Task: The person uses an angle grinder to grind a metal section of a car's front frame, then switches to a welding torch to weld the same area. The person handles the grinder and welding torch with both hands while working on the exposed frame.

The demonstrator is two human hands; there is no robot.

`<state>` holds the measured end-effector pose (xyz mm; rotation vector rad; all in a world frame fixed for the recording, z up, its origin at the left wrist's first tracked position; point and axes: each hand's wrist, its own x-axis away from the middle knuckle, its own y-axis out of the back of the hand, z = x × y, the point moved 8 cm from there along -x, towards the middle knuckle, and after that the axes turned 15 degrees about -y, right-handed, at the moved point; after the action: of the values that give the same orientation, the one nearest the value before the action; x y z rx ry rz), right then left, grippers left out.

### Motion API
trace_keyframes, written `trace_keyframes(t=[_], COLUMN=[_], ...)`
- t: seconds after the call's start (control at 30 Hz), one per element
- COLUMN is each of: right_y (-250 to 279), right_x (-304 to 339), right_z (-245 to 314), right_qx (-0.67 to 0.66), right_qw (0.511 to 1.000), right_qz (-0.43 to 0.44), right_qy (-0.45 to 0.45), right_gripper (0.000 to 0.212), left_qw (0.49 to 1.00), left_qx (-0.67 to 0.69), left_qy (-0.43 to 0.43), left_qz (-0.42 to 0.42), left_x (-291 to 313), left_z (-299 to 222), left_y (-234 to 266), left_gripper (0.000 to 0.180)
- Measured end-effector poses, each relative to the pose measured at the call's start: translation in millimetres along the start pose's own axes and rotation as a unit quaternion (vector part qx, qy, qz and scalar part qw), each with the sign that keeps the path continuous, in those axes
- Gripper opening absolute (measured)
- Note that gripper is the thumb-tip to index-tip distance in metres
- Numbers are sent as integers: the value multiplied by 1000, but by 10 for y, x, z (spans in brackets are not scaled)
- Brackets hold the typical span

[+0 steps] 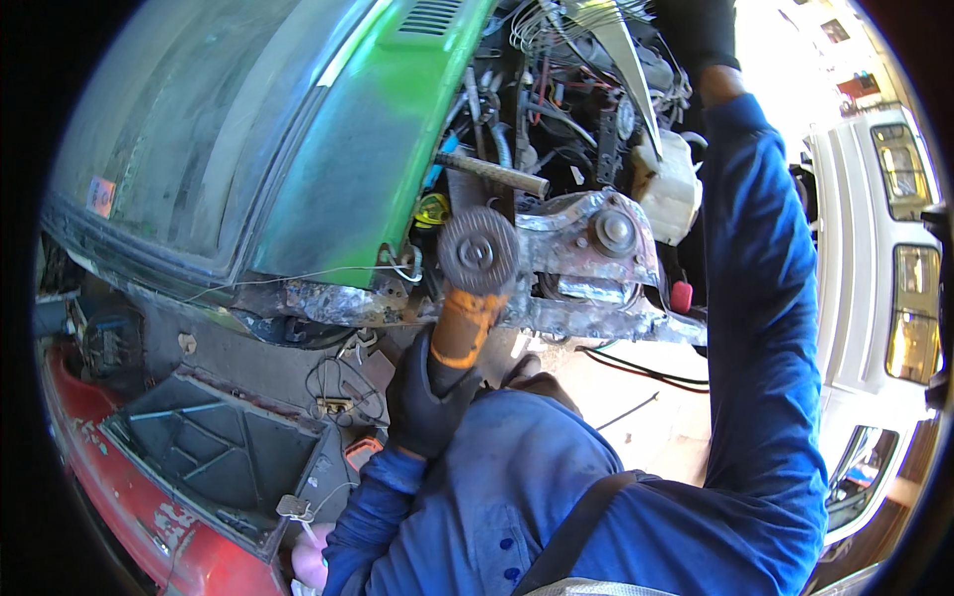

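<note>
My left hand, in a black glove, is wrapped round the body of an orange angle grinder. The grinder's round, ridged disc faces up, beside the bare-metal suspension mount of a car's engine bay. My right arm reaches far across the bay. At the top edge, the black-gloved right hand is partly cut off, and its fingers cannot be made out. Near it are a bundle of thin wires and a white plastic tank. A metal tube juts out above the disc.
The green cowl panel and windscreen lie to the left. Below them, a thin wire runs to the bare sill. A red body panel, cables and a pink container sit lower left. A white van stands at right.
</note>
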<state>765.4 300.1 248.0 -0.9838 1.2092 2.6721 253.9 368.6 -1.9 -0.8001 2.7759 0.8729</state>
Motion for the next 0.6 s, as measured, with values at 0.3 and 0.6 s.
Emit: trace_keyframes(t=[0.3, 0.6], right_y=[2158, 3149], right_x=[1291, 2844], right_z=[-755, -2799], right_qx=[-88, -198], right_qw=[994, 912], right_qz=[54, 142], right_qy=[-29, -331], right_gripper=[38, 47], left_qw=[987, 959], left_qx=[62, -242], left_qy=[32, 122], left_qz=[-141, -81], left_x=[-988, -1620], left_z=[-164, -111], left_y=[-390, -430], left_gripper=[74, 80])
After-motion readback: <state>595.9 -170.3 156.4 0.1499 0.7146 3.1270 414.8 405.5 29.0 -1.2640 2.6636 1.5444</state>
